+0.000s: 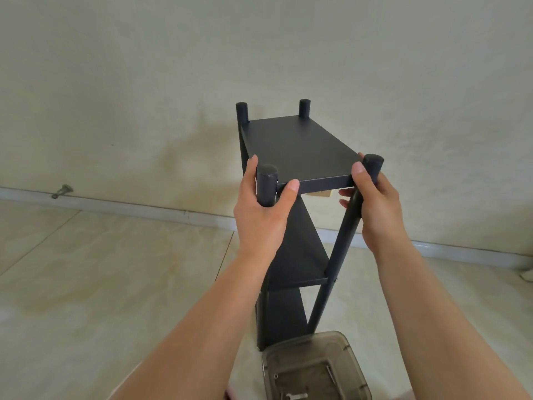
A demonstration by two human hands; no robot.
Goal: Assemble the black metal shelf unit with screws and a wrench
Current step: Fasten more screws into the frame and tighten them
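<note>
No branding or lettering readable anywhere on this thing. The black shelf unit point(297, 151) stands upright on the tiled floor point(86, 269) near the wall point(144, 82), long axis vertical, its shelves running lengthwise away from the camera. Left hand point(261, 209) is wrapped around the near-left post point(266, 183), right hand point(375, 203) curled around the near-right post point(353, 215), both just under the top shelf. A smoky clear plastic box point(314, 368) with a small wrench point(297, 396) inside sits at the foot.
</note>
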